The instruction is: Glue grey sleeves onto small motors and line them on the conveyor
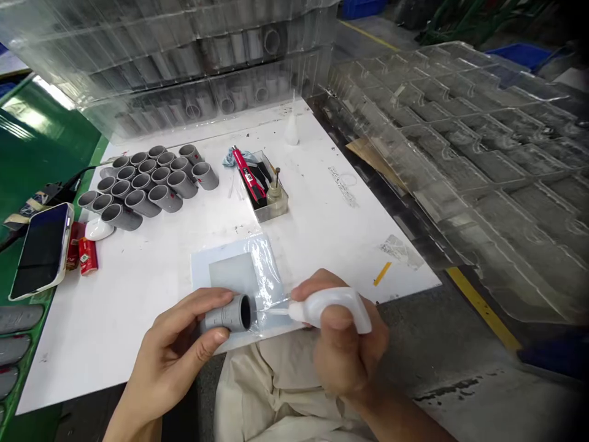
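Between the thumb and fingers of my left hand (179, 350) lies a grey plastic tube (226, 315), its dark open end turned to the right. My right hand (345, 344) is wrapped round a white squeeze bottle (338, 305) held on its side. The bottle's thin nozzle points left at the tube's open end, with a small gap between them. Below both hands is a clear plastic sheet (269, 261) over a pale blue pad (200, 261) at the table's front edge.
Several grey tubes (142, 181) stand grouped at the left of the white table (151, 264). A small box (271, 212) holds a red cutter (248, 175) and a little jar. Another nozzle bottle (292, 129) stands behind. Clear trays (207, 61) are stacked at the back; a phone (42, 248) lies left.
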A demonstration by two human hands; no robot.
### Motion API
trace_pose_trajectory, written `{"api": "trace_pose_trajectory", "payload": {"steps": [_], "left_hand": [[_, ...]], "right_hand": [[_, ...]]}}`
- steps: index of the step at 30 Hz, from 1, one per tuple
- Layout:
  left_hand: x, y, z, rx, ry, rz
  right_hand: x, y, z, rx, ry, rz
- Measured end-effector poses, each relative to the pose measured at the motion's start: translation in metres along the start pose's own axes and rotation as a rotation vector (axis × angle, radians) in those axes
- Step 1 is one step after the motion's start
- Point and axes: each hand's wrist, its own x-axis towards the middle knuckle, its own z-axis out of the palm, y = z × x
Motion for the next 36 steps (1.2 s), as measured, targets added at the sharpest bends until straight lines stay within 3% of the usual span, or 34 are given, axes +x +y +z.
{"api": "trace_pose_trajectory", "payload": {"steps": [14,36], "left_hand": [[-0.0003,0.0024,0.0026,-0.019,-0.036,0.027],[0.0027,0.0061,0.0061,-0.040,-0.072,0.070]], "right_hand": [[-0.0023,0.0078,0.0097,-0.043,0.027,0.031],[-0.0044,0.0096,0.0062,0.002,0.055,0.097]]}}
